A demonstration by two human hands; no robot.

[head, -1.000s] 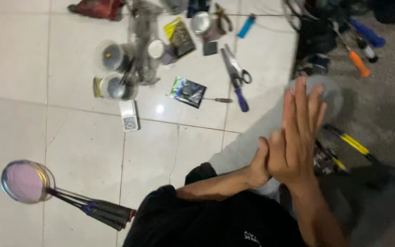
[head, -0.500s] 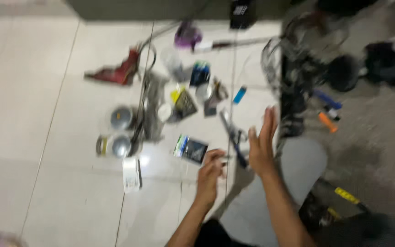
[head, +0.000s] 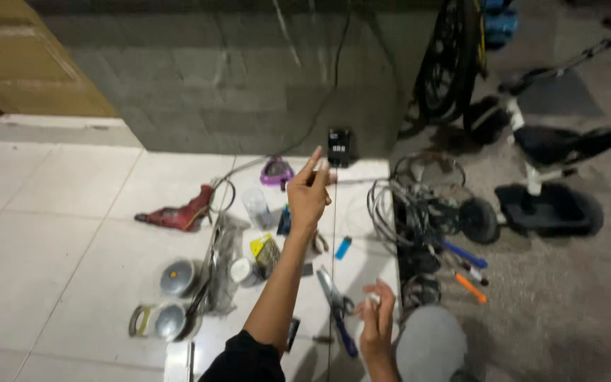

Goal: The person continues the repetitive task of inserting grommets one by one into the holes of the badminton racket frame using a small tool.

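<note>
My left hand (head: pixel 309 192) reaches forward at arm's length above a scatter of tools on the white tiled floor (head: pixel 51 240). Its fingertips are drawn together with the index finger raised, and I see nothing clearly held in it. It hovers over a yellow packet (head: pixel 266 251) and a clear bottle (head: pixel 256 205), just below a small black box (head: pixel 339 146) at the foot of the wall. My right hand (head: pixel 377 324) is low and near me, fingers apart, beside blue-handled pliers (head: pixel 339 309) and my grey-clad knee (head: pixel 429 344).
A red drill (head: pixel 178 213), two round metal tins (head: pixel 177 277), a blue lighter (head: pixel 343 247) and a purple object (head: pixel 277 172) lie on the tiles. Coiled cable (head: pixel 394 205) and screwdrivers (head: pixel 470 288) sit at the tile edge. A scooter (head: pixel 546 201) and bicycle wheel (head: pixel 447 71) stand right.
My view has tilted up from the floor to the wall. My hands, pressed together a second ago, have parted; the left has stretched forward and the right has dropped back toward me.
</note>
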